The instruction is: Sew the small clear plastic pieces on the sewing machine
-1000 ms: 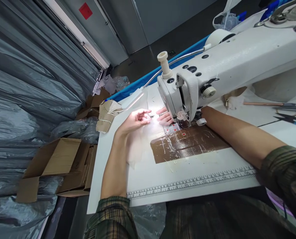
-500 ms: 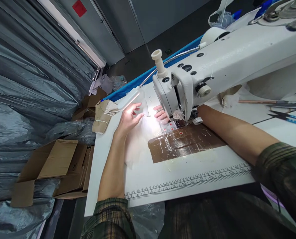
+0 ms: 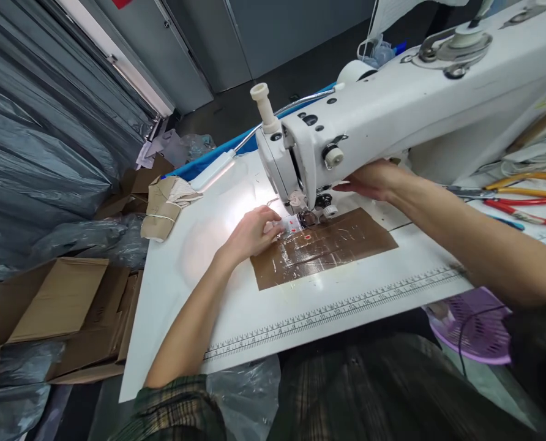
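The left hand (image 3: pixel 253 233) lies fingers together, pressing a small clear piece (image 3: pixel 290 225) flat just beside the presser foot (image 3: pixel 306 217) at the brown patch's (image 3: pixel 323 246) far-left corner, while the right hand (image 3: pixel 374 179), grip hidden, reaches behind the machine (image 3: pixel 392 110); keep fingertips clear of the needle

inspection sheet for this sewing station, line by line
surface: white table, printed ruler along the front edge, brown taped patch.
job's things: white sewing machine; small clear piece with red marks at the presser foot.
clutter: scissors and pliers to the right; folded cardboard bundle.
hands: left hand pressing beside the foot; right hand behind the machine head.
cables: black cord over the purple fan; gooseneck lamp.
surroundings: cardboard boxes, grey plastic sheeting.
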Motion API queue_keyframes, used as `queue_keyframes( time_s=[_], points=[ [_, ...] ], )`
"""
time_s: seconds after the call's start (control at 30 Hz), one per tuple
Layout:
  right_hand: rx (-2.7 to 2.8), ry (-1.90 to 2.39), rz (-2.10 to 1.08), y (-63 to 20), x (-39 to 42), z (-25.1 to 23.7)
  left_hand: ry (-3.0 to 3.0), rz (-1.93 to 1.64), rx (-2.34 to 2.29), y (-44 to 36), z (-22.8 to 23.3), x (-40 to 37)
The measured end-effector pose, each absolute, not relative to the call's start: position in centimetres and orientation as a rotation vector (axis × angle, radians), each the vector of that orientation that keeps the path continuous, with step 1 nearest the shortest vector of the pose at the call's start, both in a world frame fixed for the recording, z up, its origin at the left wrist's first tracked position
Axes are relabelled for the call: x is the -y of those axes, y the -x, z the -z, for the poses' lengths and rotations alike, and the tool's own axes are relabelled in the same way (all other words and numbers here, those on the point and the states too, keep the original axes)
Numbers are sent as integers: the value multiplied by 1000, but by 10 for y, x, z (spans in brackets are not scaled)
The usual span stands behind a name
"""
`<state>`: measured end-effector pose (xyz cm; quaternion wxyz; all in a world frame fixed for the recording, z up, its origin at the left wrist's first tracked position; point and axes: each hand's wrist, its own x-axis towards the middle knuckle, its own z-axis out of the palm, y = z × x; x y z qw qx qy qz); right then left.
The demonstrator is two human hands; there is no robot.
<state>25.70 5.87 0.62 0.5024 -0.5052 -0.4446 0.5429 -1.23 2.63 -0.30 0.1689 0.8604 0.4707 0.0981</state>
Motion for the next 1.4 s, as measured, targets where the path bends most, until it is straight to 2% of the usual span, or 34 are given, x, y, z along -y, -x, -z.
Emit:
queue_keyframes(
  time_s=[0.1,0.33,0.5,0.7,0.77,0.83,0.97,1.0,1.1,1.23,1.4],
  points=[
    [1215,1389,-1244,-296,-37,-5,-2461,-373,-1354,11,19,-24],
    [1726,1569,-709,-382,21,2,-2297,-431,-1322,0,14,-1],
    [1996,1795,-229,-412,37,16,-2153,-390,-1086,-9,12,30],
    [2194,1931,118,-422,52,44,-2094,-665,-1129,-10,29,45],
    [2160,1823,81,-414,57,47,-2128,-761,-1115,-11,35,48],
    [1967,1773,-137,-396,62,47,-2160,-838,-1115,-12,41,52],
    [1715,1485,-1231,-337,69,41,-2304,-980,-1137,-15,48,60],
    [1753,1410,-1306,-320,67,40,-2351,-986,-1133,-16,49,62],
    [1972,1353,-1111,-278,50,37,-2434,-983,-1111,-16,50,67],
    [2293,1522,-890,-247,22,33,-2442,-1006,-1119,-14,51,69],
    [2372,1476,-836,-227,12,34,-2457,-999,-1108,-10,54,66]
  ],
)
